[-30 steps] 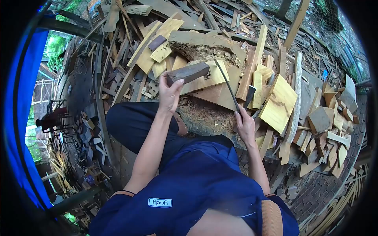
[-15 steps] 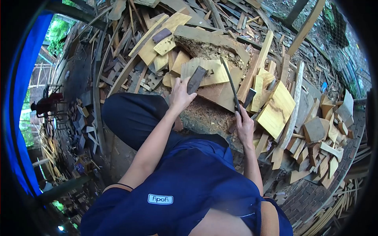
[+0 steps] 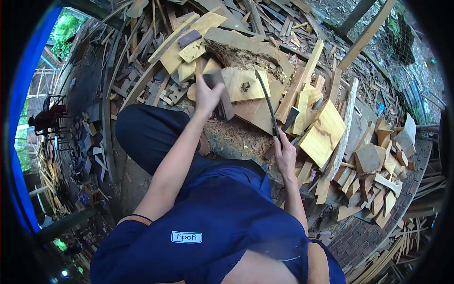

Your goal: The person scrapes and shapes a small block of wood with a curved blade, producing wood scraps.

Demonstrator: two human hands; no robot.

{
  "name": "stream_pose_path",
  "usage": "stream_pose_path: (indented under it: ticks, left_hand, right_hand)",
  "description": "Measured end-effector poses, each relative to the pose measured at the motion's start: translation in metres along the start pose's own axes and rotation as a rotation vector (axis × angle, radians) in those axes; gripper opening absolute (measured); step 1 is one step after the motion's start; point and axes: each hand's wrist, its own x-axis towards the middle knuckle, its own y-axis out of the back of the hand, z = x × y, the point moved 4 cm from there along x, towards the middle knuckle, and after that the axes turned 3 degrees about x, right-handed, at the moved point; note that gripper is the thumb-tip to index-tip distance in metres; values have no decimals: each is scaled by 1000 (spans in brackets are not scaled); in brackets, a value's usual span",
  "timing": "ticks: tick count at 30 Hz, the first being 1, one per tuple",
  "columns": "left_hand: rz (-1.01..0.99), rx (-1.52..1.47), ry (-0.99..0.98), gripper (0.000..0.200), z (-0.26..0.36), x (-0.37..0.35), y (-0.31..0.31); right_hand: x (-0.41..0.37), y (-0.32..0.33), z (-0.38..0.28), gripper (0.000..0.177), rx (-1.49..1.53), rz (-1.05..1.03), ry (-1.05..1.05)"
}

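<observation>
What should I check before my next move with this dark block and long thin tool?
1. Left hand gripping the dark block: ok.
2. Right hand gripping the long thin tool near its lower end: ok.
3. Tool apart from left hand: ok, a gap shows.
4. Block resting on something: cannot tell, it is partly hidden and blurred.
5. Pale board free of debris: cannot tell, its dark patch may be a hole.
6. Uncluttered space beside right hand: not ok, a yellow board lies close.

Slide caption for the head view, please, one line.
Left hand gripping a dark block, right hand holding a thin dark tool amid scattered wood pieces.
</observation>
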Motion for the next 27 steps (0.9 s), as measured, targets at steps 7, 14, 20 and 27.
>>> stream_pose_path:
  ticks: [7,14,20,27]
  left_hand:
    - [340,-932,378,71,-32,39,17]
    - [348,-746,473,66,-35,0,34]
    - [189,-443,250,47,-9,-24,43]
    - [177,477,-287,61,21,-37,47]
  right_hand:
    - [1,-6,1,37,45,1,-21]
    - [14,-17,-11,37,29,24,156]
    - [43,-16,-96,40,241,-196,75]
    - [32,-43,-26,39,-81,-277,190]
